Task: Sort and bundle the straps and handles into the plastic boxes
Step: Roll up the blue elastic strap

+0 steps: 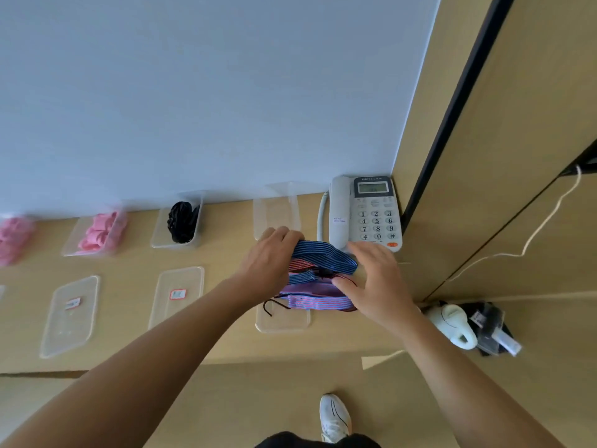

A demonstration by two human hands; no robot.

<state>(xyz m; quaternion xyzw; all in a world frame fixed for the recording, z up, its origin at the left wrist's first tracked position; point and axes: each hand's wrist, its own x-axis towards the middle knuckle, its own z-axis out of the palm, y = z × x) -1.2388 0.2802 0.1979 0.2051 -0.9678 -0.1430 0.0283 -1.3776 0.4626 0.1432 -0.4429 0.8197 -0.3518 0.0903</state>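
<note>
I see both of my hands at the centre of the frame, working a bunch of striped straps [323,273] in blue and red above the desk [226,344]. My left hand [269,263] has its grip curled closed over the left end of the bunch, fingers wrapped on the top blue band. My right hand [376,279] is spread wide, fingers splayed, thumb tip touching the straps' right side; its grip encloses nothing. The bunch sits over a clear lid [282,321] just below centre, with an empty clear box [277,208] behind it. To the left, a box of black straps [182,221] and a box of pink straps [101,231] stand along the wall. A grey telephone [365,215] sits right of centre
</note>
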